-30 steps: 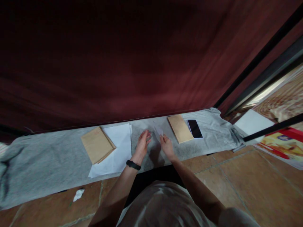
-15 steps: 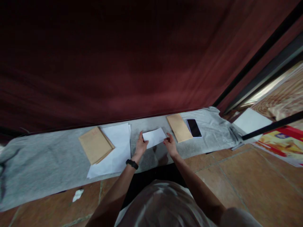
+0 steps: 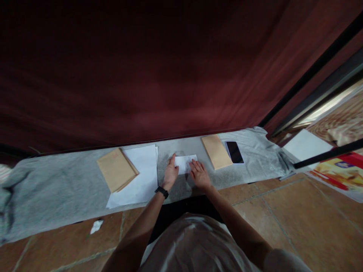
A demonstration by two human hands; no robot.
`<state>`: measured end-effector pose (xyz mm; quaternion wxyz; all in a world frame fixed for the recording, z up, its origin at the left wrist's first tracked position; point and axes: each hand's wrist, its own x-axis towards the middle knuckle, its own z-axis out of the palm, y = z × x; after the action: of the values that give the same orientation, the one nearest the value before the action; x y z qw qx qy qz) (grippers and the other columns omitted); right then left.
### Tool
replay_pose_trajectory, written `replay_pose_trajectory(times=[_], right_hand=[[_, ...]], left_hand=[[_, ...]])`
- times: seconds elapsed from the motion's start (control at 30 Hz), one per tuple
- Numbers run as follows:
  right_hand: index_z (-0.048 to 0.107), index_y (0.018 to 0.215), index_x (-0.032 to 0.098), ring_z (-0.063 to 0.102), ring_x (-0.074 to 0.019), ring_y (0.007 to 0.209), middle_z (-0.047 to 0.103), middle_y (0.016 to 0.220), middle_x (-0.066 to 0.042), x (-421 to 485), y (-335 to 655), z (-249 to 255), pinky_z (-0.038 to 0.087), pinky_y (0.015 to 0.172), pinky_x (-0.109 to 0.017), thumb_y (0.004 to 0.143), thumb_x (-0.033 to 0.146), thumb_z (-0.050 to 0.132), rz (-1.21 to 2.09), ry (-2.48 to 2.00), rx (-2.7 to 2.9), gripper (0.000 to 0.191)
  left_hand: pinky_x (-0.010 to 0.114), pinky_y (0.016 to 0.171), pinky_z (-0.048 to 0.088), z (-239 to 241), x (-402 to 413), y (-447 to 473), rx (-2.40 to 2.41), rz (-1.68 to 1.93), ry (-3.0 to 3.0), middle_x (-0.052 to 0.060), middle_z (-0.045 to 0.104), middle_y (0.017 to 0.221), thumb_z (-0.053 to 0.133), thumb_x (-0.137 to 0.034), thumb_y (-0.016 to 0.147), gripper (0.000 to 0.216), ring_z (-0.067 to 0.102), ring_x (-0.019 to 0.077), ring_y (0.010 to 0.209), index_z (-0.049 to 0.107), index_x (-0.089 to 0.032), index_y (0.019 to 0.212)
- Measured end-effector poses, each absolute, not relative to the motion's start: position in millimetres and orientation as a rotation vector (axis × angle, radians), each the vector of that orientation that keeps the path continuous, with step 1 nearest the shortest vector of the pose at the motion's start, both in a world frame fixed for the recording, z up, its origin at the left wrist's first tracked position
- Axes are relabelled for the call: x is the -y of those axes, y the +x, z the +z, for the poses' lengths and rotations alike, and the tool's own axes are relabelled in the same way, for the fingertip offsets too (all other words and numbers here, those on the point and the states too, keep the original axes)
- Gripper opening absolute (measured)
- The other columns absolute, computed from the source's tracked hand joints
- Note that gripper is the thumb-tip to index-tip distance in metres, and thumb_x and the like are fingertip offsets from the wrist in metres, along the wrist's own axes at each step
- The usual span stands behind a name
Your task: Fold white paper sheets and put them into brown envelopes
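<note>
A small folded sheet of white paper point(image 3: 183, 164) lies on the grey cloth between my hands. My left hand point(image 3: 170, 173), with a black band at its wrist, grips the sheet's left edge, the thumb on top. My right hand point(image 3: 200, 175) rests on the right part of the sheet with its fingers spread, hiding that corner. To the left, a stack of brown envelopes point(image 3: 116, 170) partly covers larger white sheets point(image 3: 143, 181). On the right, close to my right hand, is another brown envelope stack point(image 3: 216, 152).
A dark-screened phone point(image 3: 235, 152) lies beside the right-hand envelopes. Grey cloth point(image 3: 62, 189) covers the long, narrow surface against a dark red panel point(image 3: 170, 94). A scrap of white paper point(image 3: 96, 226) is on the tiled floor. A black bar and a red-yellow printed box point(image 3: 340, 172) stand at right.
The white sheet has come down flat onto the cloth and shows smaller. My right hand has moved from its right edge onto its top, fingers spreading. The view has shifted slightly.
</note>
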<state>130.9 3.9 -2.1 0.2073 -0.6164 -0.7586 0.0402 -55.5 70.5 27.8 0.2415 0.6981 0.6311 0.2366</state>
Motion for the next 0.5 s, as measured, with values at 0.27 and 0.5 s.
replay_pose_trajectory(times=[0.27,0.5], right_hand=[[0.046,0.151,0.020,0.040,-0.0281,0.145,0.040,0.159,-0.011,-2,128,-8,0.025,0.120,-0.049,0.105,0.035,0.037,0.062,-1.822,2.143,0.049],[0.042,0.154,0.018,0.035,-0.0282,0.148,0.034,0.162,-0.010,-1,131,-7,0.023,0.121,-0.048,0.100,0.023,0.041,0.075,-1.824,2.234,0.054]], left_hand=[[0.047,0.120,0.032,25,-46,-42,-1.697,0.545,2.345,0.015,0.040,0.158,0.042,-0.024,0.099,0.052,0.038,0.0299,0.146,0.044,-0.016,0.150],[0.047,0.125,0.021,8,-26,-22,-1.376,0.345,2.564,0.015,0.034,0.163,0.035,-0.044,0.104,0.061,0.023,0.0247,0.154,0.033,-0.011,0.156]])
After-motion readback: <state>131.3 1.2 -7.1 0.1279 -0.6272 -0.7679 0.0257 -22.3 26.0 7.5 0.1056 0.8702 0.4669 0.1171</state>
